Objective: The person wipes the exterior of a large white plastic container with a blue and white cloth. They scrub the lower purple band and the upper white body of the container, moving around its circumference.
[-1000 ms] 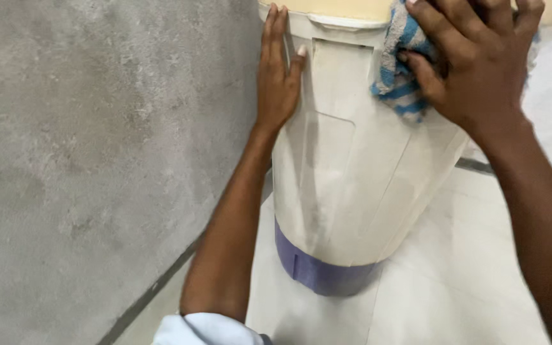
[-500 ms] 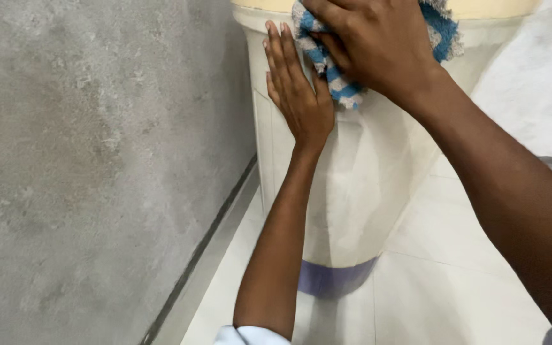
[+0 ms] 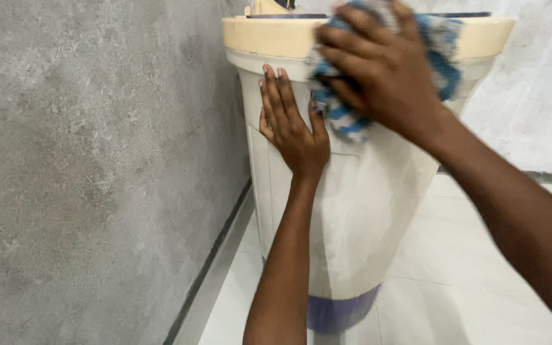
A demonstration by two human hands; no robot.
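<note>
Blue-and-white striped terry cloth (image 3: 347, 118) gripped in right hand (image 3: 381, 73), pressed on tall cream plastic appliance (image 3: 352, 211); left hand (image 3: 292, 124) flat, fingers extended, against its front.

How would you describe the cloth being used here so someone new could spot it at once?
Start at the tall off-white appliance standing on the pale tiled floor beside the grey wall. Near its cream-coloured top rim, the right hand presses a bunched cloth against the body. It is the only blue-and-white striped, fluffy thing there; the left hand beside it lies flat and bare.
</note>
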